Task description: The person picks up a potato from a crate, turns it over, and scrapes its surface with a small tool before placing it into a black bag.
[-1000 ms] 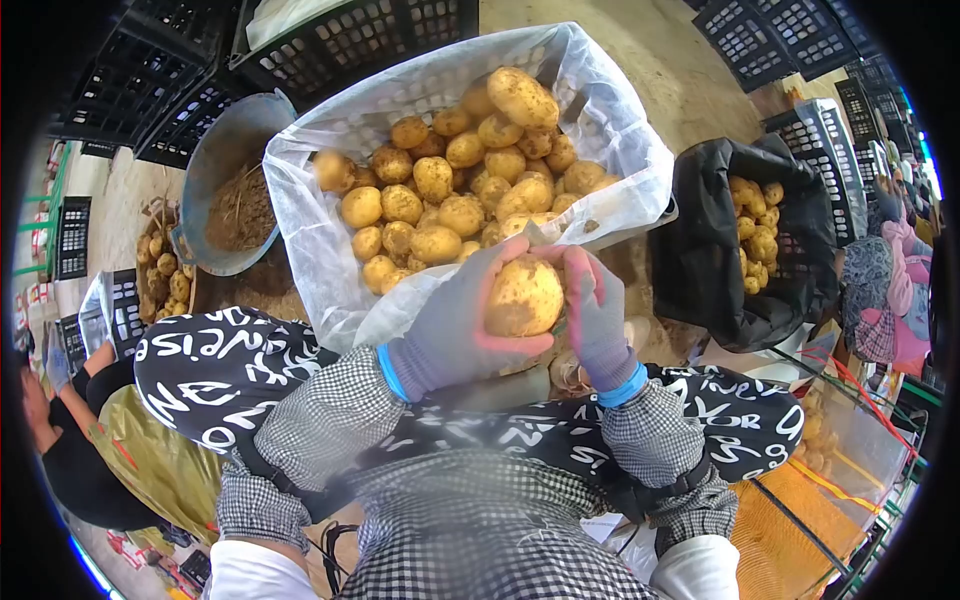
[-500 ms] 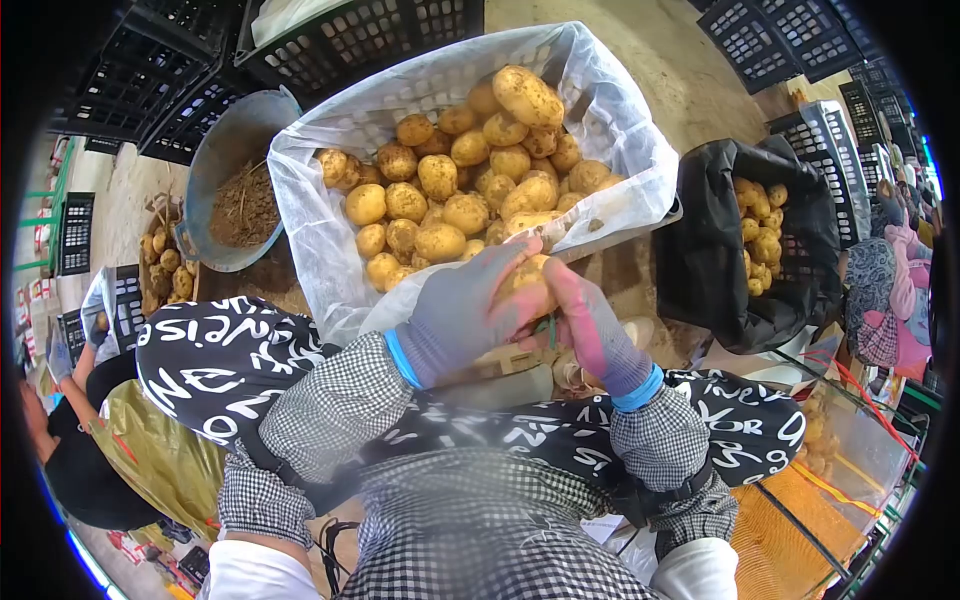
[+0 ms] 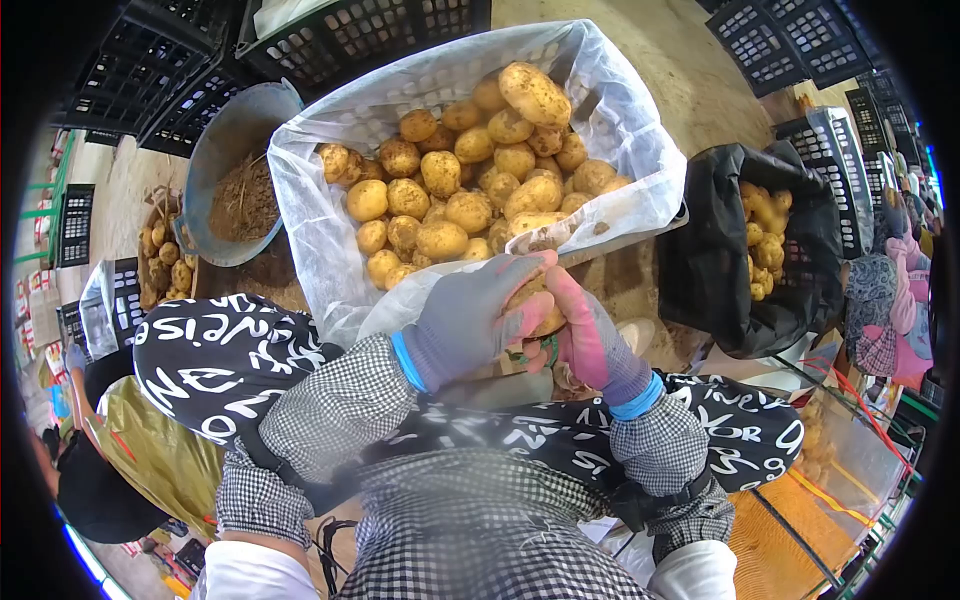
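Both my gloved hands come together around one potato [image 3: 549, 320], just in front of the lined crate. My left hand [image 3: 468, 312], in a grey glove with pink fingertips, covers the potato's left side and much of its top. From the other side my right hand [image 3: 592, 335], its glove pink and grey, closes on it with the fingers partly hidden below. Something small and green shows under the hands; I cannot make out what it is. Beyond them stands a crate lined with white fabric [image 3: 640, 175], holding many soil-marked potatoes [image 3: 440, 175].
Left of the crate is a blue bucket [image 3: 207, 170] with soil inside. A black-lined crate [image 3: 700, 260] with potatoes stands at right. Black crates [image 3: 365, 50] are stacked behind. Another person [image 3: 110, 480] is at lower left, near a basket of potatoes [image 3: 165, 265].
The potato has turned and sunk lower between my hands, so less of it shows. My right hand has shifted slightly. The person at left has moved their arm down.
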A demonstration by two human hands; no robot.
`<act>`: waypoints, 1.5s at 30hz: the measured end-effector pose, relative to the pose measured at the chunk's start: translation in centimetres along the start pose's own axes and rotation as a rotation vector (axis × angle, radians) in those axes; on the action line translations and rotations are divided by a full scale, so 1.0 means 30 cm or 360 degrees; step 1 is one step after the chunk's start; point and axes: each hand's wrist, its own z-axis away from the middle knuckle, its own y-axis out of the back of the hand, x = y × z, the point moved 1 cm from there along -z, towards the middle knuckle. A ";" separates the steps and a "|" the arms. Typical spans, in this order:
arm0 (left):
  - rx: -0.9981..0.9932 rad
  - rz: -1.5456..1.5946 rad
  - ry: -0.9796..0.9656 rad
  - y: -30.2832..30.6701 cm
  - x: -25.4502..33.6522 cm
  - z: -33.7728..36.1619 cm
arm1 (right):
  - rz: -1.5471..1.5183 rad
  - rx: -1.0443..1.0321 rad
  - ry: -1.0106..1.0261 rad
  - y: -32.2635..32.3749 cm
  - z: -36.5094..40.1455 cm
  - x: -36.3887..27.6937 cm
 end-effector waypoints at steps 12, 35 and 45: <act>0.0159 0.0347 0.0293 0.041 0.006 -0.058 | 0.0212 -0.0054 0.0481 0.089 -0.003 0.055; -0.0033 0.0151 -0.0024 0.032 0.027 -0.042 | 0.0498 0.0235 0.1041 0.058 -0.016 0.019; -0.0149 0.0355 0.0136 0.028 0.062 -0.046 | 0.0642 0.0468 0.1301 0.089 -0.029 0.025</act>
